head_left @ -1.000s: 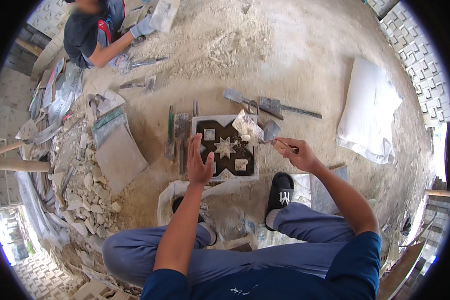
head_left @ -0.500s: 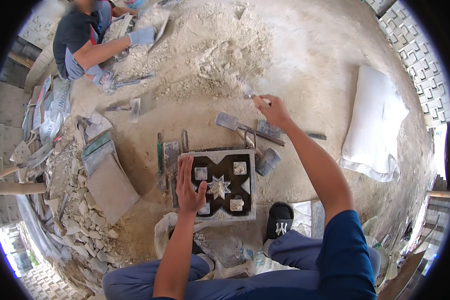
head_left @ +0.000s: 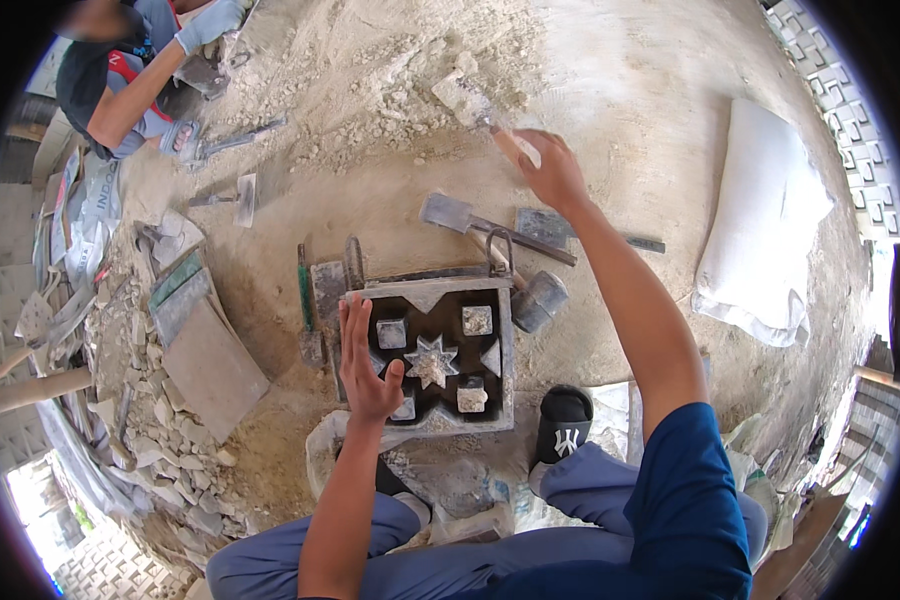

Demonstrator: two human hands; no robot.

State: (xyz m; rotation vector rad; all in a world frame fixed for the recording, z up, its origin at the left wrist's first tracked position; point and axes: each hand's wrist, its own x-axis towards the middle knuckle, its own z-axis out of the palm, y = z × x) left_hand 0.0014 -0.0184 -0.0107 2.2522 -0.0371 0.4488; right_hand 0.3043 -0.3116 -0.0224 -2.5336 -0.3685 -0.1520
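Observation:
A square dark metal mould [head_left: 440, 352] with a star-shaped core and small square blocks sits on the sandy ground in front of me. My left hand [head_left: 368, 362] lies flat on its left edge, fingers spread. My right hand [head_left: 548, 168] is stretched far forward over the cement pile [head_left: 410, 80], gripping the wooden handle of a trowel [head_left: 470, 105] whose blade carries a lump of mortar.
Another trowel [head_left: 448, 212], a flat metal bar [head_left: 570, 232] and a mallet [head_left: 538, 298] lie behind the mould. A white sack [head_left: 770, 230] lies at right. Broken slabs and rubble [head_left: 160, 400] pile up at left. Another person [head_left: 130, 70] in gloves works at far left.
My right hand has reached from beside the mould out to the cement pile with the trowel. My left hand has stayed on the mould's left edge.

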